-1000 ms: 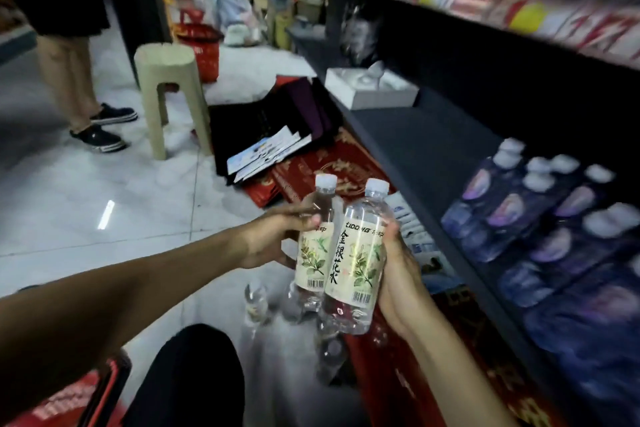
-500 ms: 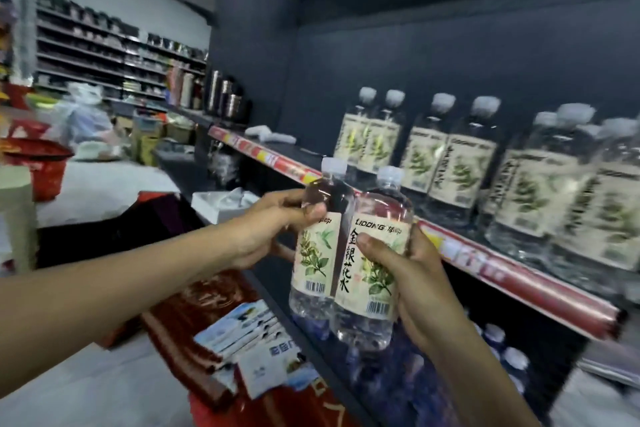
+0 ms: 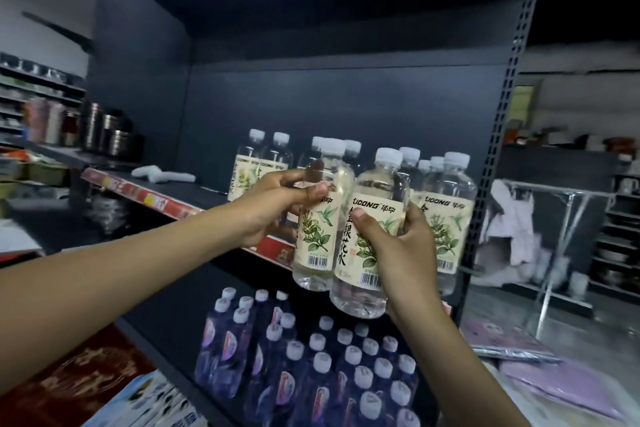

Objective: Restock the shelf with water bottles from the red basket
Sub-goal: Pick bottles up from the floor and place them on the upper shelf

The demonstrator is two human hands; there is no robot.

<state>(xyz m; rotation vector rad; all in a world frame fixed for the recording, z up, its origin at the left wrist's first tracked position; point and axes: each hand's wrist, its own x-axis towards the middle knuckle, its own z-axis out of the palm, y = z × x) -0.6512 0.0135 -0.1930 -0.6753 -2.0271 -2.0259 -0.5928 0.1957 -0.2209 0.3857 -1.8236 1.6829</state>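
- Within the last second the view had swung up from the floor to the shelf (image 3: pixel 207 198), and both held bottles had risen with it to shelf height.
- The left hand (image 3: pixel 273 206) gripped the left bottle (image 3: pixel 320 229) high on its body. Its fingers (image 3: pixel 311 191) were curled round the bottle, with the thumb lying across the top of the label.
- The right hand (image 3: pixel 398 253) was clamped on the right bottle (image 3: pixel 375 191) at label height, thumb in front.
- The two bottles were touching side by side, roughly upright, in the air just in front of the shelf edge. Neither was set down yet.
- Stocked bottles (image 3: pixel 448 204) of the same brand already stood on the right part of the shelf, and bare shelf lay to their left.
- The held bottles hid the spot directly behind them, so a free gap there was likely but could not be confirmed.
- Purple bottles (image 3: pixel 311 360) filled the level below.
- The red basket was out of view.
- The carry looked finished, and placing the pair seemed to be the step in hand.
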